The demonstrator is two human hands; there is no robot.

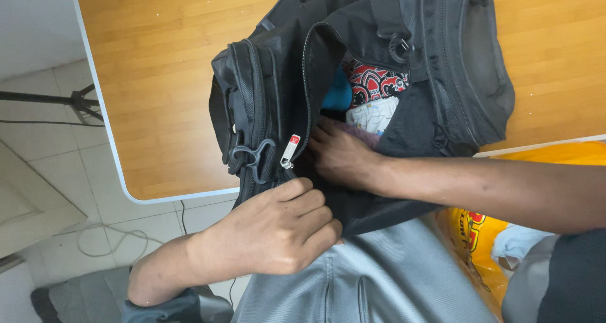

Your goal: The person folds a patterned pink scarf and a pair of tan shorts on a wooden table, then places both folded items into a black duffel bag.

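Note:
A black backpack lies on a wooden table, hanging over its near edge, with its main zipper open. Inside I see red patterned cloth, a blue item and white printed cloth. My right hand reaches into the opening, fingers pressing on the contents. My left hand grips the bag's lower edge just below the silver zipper pull.
A yellow plastic bag with cloth in it sits at my right side. Grey trousers cover my lap. White tiled floor, a cable and a black tripod leg lie to the left.

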